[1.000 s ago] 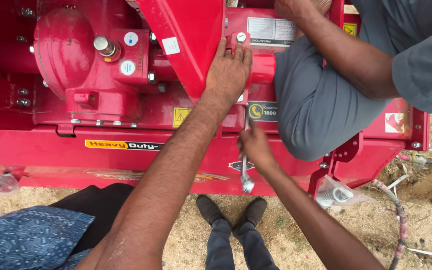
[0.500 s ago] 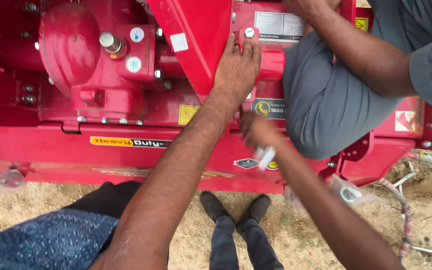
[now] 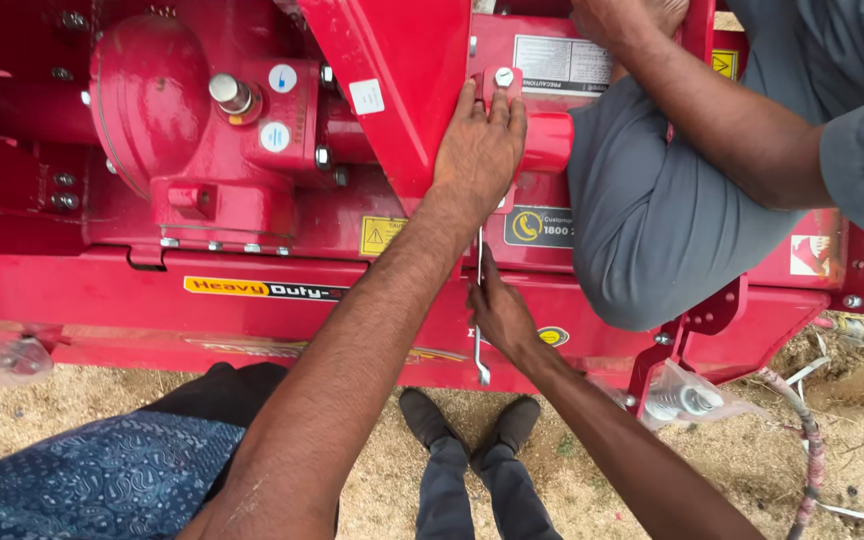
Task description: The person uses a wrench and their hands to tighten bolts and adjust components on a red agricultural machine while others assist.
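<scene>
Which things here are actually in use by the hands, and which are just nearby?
In use:
left hand pressed on the red bracket by the bolt
right hand gripping the spanner

Nearby only:
gearbox
springs in plastic
hoses on the ground
co-worker's knee

A round red metal gear housing [image 3: 167, 110] sits at ten o'clock, with a silver plug [image 3: 227, 92] on top. At three o'clock another person's knee in grey trousers [image 3: 652, 220] rests on the machine. At six o'clock two dark shoes [image 3: 472, 420] stand on sandy ground [image 3: 102, 410].
</scene>
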